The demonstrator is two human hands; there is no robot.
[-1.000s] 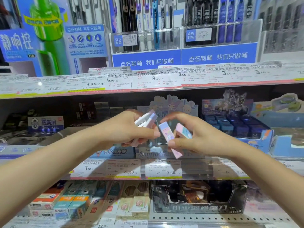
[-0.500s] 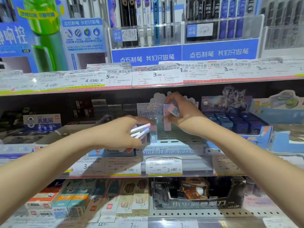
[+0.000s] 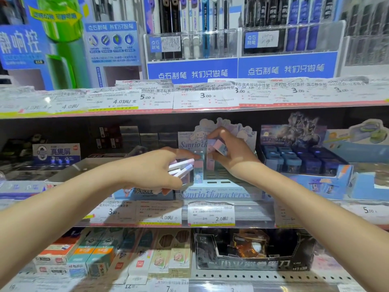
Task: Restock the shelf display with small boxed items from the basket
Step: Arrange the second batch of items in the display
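Observation:
A pastel cartoon display tray stands on the middle shelf, with a printed back card. My left hand grips a fan of small pastel boxes just in front of the tray's left side. My right hand pinches a pink and blue box above the tray's rear slots. One small box stands upright in the tray between my hands. The basket is out of view.
A blue tray of dark boxed items sits to the right. An open grey tray is on the left. Price tags line the shelf edge. Pen racks fill the shelf above, and boxed erasers lie below.
My right hand has carried its boxes up and back from in front of the tray to over its rear slots. My left hand has dropped slightly and stays at the tray's left.

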